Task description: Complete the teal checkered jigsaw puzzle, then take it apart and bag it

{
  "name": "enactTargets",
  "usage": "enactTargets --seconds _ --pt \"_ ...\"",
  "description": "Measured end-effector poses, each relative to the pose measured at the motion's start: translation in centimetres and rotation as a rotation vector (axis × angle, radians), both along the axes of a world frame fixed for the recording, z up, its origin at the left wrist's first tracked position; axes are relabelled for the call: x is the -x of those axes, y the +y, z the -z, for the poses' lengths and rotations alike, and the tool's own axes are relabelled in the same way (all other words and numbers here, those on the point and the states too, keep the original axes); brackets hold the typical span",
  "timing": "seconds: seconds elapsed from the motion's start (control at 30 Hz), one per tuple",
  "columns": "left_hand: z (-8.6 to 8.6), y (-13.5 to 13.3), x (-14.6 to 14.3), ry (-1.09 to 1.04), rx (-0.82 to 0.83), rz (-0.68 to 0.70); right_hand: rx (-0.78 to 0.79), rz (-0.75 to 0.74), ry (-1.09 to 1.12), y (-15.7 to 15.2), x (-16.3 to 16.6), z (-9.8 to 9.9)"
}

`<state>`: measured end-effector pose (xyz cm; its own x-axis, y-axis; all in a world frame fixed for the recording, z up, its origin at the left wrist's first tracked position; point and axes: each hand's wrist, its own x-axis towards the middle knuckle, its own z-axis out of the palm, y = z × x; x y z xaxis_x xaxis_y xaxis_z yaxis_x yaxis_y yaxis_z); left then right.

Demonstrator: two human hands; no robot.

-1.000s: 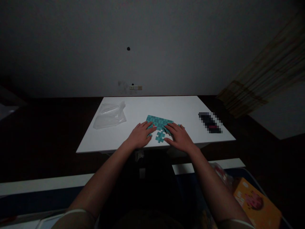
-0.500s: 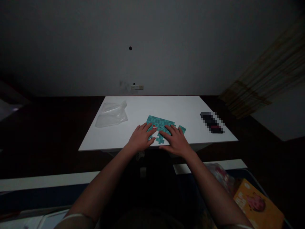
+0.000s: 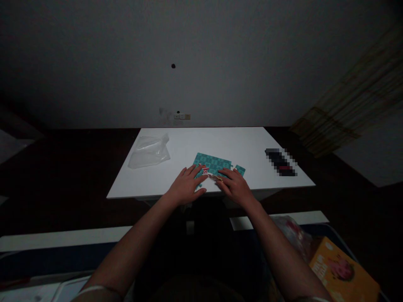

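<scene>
head view looks down on a white table point(image 3: 189, 144) in a dim room, with both bare forearms reaching forward to its near edge; the left hand point(image 3: 185, 185) lies palm down with fingers spread and nearly flat, its fingertips resting on the near left corner of the teal jigsaw puzzle point(image 3: 212, 163), gripping nothing; the right hand point(image 3: 235, 186) is also palm down, fingers loosely extended and a little curled, its fingertips touching the puzzle's near edge just right of the left hand's; whether a loose piece sits under those fingertips cannot be told, as the spot between the two hands is small and partly covered; a small red and white mark point(image 3: 205, 170) shows on the puzzle between the two hands; the assembled puzzle lies flat near the middle of the table's front half, with one separate teal piece point(image 3: 240, 169) just beside its right edge, apart from the right hand; a clear plastic bag point(image 3: 150, 151) lies crumpled on the left part of the table, well apart from the hands; a dark pixelated object point(image 3: 281, 162) sits near the right edge; an orange box point(image 3: 343, 272) lies low at the right, off the table.
</scene>
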<state>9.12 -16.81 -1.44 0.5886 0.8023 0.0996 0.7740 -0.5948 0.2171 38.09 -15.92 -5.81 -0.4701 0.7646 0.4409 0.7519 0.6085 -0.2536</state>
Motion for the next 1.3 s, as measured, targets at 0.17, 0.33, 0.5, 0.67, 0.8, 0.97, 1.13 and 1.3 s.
enactTargets --seconds 0.17,0.33,0.5,0.67,0.8,0.97,1.13,1.3 --pt "0.0 0.1 0.9 0.019 -0.026 0.097 -0.008 0.003 0.066 0.3 -0.1 0.0" --pt "0.9 0.0 1.4 0.058 -0.050 0.106 -0.014 0.045 0.214 0.6 0.2 -0.3" --pt "1.7 -0.1 1.9 0.040 -0.077 0.127 -0.039 0.173 0.339 1.0 0.9 -0.3" --pt "1.4 0.3 2.4 -0.037 -0.094 0.153 -0.094 0.309 0.399 1.3 1.2 -0.2" --pt "0.8 0.7 2.9 -0.090 -0.030 0.081 -0.088 0.369 0.424 1.4 1.2 -0.3" --pt "0.6 1.4 3.7 -0.195 0.051 0.067 -0.068 0.412 0.458 1.4 1.3 -0.3" --pt "0.9 2.3 4.6 -0.405 0.014 0.076 0.027 0.485 0.449 1.5 1.2 -0.1" --pt "0.7 3.8 3.9 -0.544 -0.032 -0.063 0.032 0.471 0.362 1.6 1.2 0.2"
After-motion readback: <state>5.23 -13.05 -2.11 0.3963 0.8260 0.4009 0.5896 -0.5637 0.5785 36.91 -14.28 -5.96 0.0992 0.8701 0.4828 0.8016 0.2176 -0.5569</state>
